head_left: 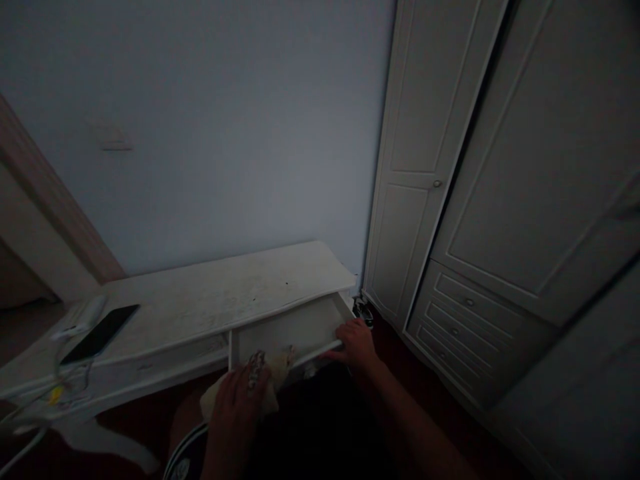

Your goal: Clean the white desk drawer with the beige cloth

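Note:
A white drawer [295,328] is pulled out from the right end of the white desk [280,280], and its bare bottom shows. My right hand [356,341] grips the front right corner of the drawer, fingers over the top edge and thumb below. My left hand [239,393] is closed on a pale cloth [277,370] with a dark patterned patch. The cloth lies over the drawer's front left edge and hangs partly outside. Some of the left fingers blend into the cloth in the dim light.
At the desk's left lie a dark phone [100,333], a white power strip [83,317] and cables. A white wardrobe [420,167] with small drawers [457,327] stands on the right. Shoes [363,312] rest on the dark red floor between desk and wardrobe.

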Action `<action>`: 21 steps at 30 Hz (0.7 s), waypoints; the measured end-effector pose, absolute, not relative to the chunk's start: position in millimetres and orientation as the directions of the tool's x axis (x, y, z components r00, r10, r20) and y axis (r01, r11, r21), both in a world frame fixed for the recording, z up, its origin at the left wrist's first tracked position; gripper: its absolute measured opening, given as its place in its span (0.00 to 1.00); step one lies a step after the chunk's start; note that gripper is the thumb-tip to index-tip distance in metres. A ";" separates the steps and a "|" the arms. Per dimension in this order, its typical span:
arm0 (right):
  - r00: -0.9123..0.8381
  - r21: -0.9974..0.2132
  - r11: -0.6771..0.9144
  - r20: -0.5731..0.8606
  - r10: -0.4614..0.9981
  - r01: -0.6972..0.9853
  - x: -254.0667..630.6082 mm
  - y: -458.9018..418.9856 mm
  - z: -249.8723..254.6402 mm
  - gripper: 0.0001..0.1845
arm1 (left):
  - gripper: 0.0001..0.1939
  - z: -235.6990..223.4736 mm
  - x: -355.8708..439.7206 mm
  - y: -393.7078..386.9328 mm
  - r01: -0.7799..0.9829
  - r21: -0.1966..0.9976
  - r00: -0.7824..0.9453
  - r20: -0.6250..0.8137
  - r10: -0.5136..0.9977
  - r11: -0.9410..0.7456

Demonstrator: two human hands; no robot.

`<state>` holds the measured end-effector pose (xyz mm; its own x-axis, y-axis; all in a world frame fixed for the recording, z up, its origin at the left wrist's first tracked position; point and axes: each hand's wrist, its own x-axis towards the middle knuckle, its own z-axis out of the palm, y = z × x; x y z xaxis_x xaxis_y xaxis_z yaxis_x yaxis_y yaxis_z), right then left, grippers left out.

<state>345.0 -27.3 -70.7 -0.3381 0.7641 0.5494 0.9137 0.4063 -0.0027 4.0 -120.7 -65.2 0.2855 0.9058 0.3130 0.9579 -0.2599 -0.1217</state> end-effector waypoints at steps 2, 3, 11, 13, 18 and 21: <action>-0.336 -0.012 0.407 0.543 0.770 0.913 344.9 -28.0 -69.2 0.35 | 0.34 -57.9 14.4 -121.2 0.966 -0.090 0.256 0.234 0.938 -0.241; -0.336 -0.017 0.410 0.542 0.770 0.912 345.0 -28.3 -68.7 0.35 | 0.34 -52.8 19.9 -120.7 0.970 -0.078 0.242 0.200 0.949 -0.231; -0.336 -0.009 0.414 0.569 0.750 0.910 345.6 -26.0 -74.7 0.35 | 0.32 -21.3 62.1 -92.4 0.940 0.001 0.342 0.025 0.939 -0.342; -0.341 -0.003 0.416 0.568 0.749 0.909 346.3 -24.2 -77.9 0.35 | 0.27 -12.6 80.1 -80.9 0.914 0.087 0.397 0.021 0.918 -0.397; -0.326 -0.025 0.400 0.535 0.779 0.916 348.8 -21.5 -78.6 0.27 | 0.18 7.6 137.5 -62.8 0.850 0.248 0.463 0.066 0.884 -0.464; -0.325 -0.055 0.410 0.520 0.790 0.911 349.4 -22.1 -76.2 0.23 | 0.25 7.9 147.5 -63.4 0.850 0.196 0.491 0.044 0.870 -0.489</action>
